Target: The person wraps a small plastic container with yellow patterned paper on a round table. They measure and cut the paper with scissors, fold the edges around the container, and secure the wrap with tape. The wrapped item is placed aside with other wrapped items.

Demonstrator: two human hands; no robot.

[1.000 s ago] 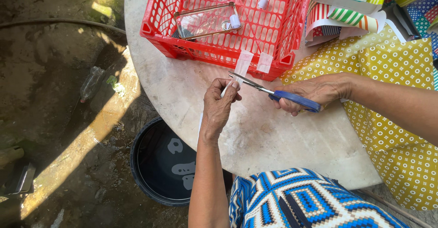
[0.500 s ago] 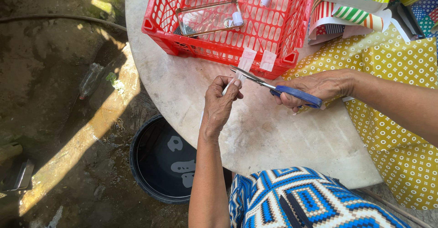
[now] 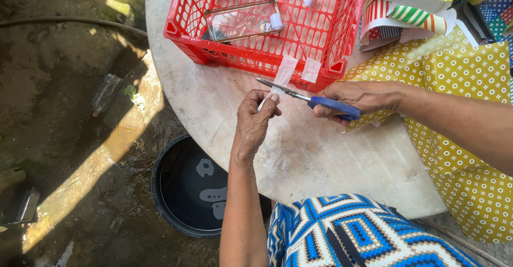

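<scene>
1. The left hand (image 3: 256,118) pinches a strip of pale tape (image 3: 267,97) between thumb and fingertips, just below the red crate (image 3: 256,58).
2. The right hand (image 3: 355,97) is closed around the blue handles of the scissors (image 3: 310,99), whose blades sit at the tape.
3. Two more pale tape strips (image 3: 297,70) hang from the crate's front rim.
4. Yellow patterned wrapping paper (image 3: 459,122) lies on the round desk (image 3: 315,155) under the right forearm; striped paper rolls (image 3: 417,10) lie behind it.
5. A black tub (image 3: 187,192) stands on the ground.
</scene>
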